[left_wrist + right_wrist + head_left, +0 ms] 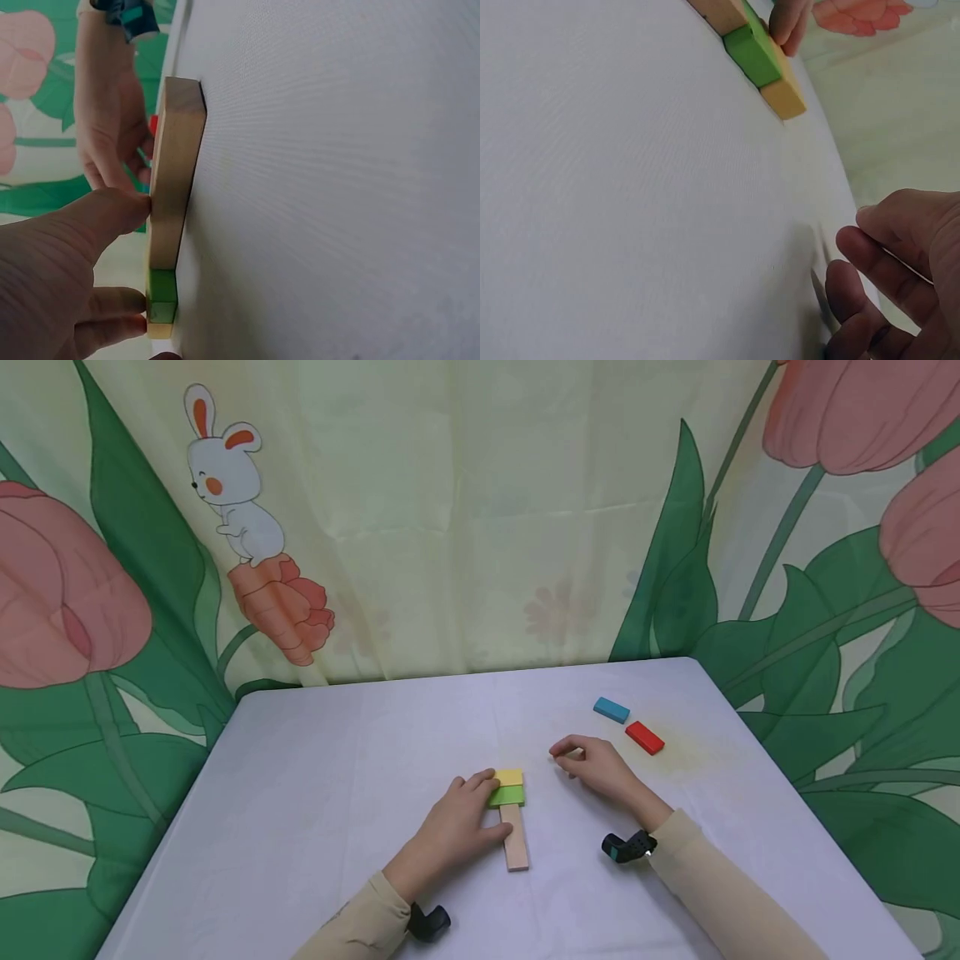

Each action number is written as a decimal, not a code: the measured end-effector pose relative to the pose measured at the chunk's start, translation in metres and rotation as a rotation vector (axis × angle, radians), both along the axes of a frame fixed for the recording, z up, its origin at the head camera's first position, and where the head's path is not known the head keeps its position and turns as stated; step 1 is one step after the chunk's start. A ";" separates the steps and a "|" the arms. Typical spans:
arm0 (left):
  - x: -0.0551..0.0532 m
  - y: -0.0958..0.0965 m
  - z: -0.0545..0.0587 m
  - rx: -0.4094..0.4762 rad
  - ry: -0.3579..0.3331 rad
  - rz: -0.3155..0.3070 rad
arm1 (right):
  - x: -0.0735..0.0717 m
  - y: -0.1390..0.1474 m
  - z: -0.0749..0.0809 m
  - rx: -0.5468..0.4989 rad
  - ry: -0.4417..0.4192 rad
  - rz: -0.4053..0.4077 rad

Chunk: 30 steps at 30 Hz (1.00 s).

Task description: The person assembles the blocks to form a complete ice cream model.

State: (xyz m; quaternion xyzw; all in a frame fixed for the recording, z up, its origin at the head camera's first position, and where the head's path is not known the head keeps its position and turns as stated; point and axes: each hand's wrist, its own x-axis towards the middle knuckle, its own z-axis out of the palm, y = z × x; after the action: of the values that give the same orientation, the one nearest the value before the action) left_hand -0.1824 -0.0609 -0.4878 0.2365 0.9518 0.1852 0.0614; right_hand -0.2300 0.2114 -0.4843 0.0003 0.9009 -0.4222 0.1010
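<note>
A long natural-wood block (516, 845) lies flat on the white-covered table. At its far end a green block (508, 796) lies crosswise, with a yellow block (511, 777) right against it. My left hand (456, 823) rests over the left side of this row. In the left wrist view, its thumb touches the wood block (177, 161) while two fingertips touch around the green block (163, 289) and yellow block (160, 331). To the right, my right hand (596, 768) hovers with loosely curled fingers, holding nothing.
A blue block (611, 710) and a red block (645, 737) lie apart at the back right, beyond the right hand. Behind the table's far edge hangs a curtain (465, 527) printed with tulips and a rabbit. Each wrist wears a small black camera.
</note>
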 end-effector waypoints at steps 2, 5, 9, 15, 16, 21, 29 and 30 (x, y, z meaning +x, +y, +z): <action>0.000 0.000 0.000 0.000 0.000 0.002 | 0.001 0.005 -0.001 0.002 0.005 -0.015; 0.001 -0.001 0.001 0.003 0.000 0.001 | 0.001 0.013 -0.001 0.014 0.023 -0.043; 0.002 -0.001 0.001 0.002 0.014 -0.002 | 0.002 0.024 -0.001 0.045 0.060 -0.072; 0.002 -0.002 0.002 -0.010 0.046 0.001 | 0.005 0.042 -0.001 0.127 0.133 -0.131; 0.002 -0.002 0.002 -0.014 0.053 0.002 | 0.005 0.045 0.000 0.143 0.147 -0.142; 0.002 -0.003 0.003 -0.037 0.077 -0.002 | 0.009 0.059 0.001 0.190 0.215 -0.189; 0.001 -0.002 0.004 -0.057 0.077 -0.009 | 0.017 0.078 0.000 0.216 0.264 -0.279; 0.001 -0.002 0.004 -0.059 0.076 -0.009 | 0.017 0.079 0.000 0.221 0.267 -0.289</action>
State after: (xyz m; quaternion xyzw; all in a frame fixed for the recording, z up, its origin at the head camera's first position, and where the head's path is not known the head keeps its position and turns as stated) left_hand -0.1810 -0.0633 -0.4841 0.2459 0.9574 0.1478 0.0328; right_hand -0.2129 0.2908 -0.4844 0.0847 0.9376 -0.3272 -0.0811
